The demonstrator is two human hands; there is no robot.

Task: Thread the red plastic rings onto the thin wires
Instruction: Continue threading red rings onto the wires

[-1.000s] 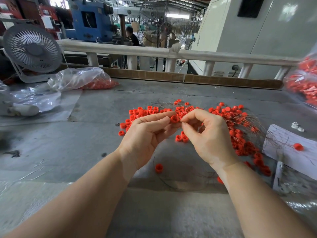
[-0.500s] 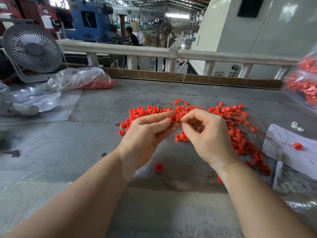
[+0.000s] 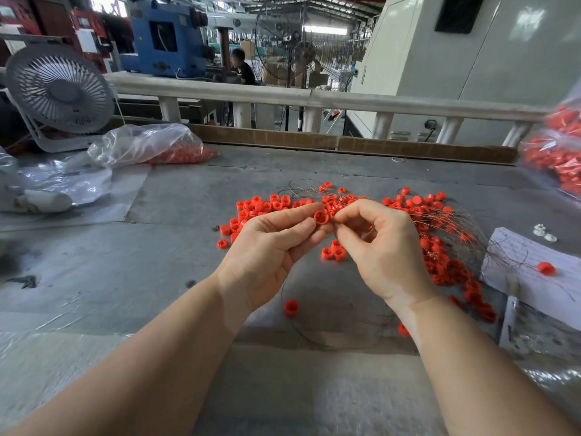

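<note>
No readable writing anywhere; your left hand (image 3: pixel 267 247) pinches one small red plastic ring (image 3: pixel 321 217) between thumb and forefinger, above the grey table (image 3: pixel 157 262). Your right hand (image 3: pixel 382 247), fingers curled, pinches at the ring's right side, thin wire there too fine to confirm. Loose red rings (image 3: pixel 437 247) too many to count, tangled with thin grey wires (image 3: pixel 465 225); three sit together below your fingertips.

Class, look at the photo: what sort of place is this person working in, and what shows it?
Most likely a factory floor: a blue machine stands behind the rail, bags of red rings sit on the grey workbench, and an industrial fan stands in the hall.
</note>
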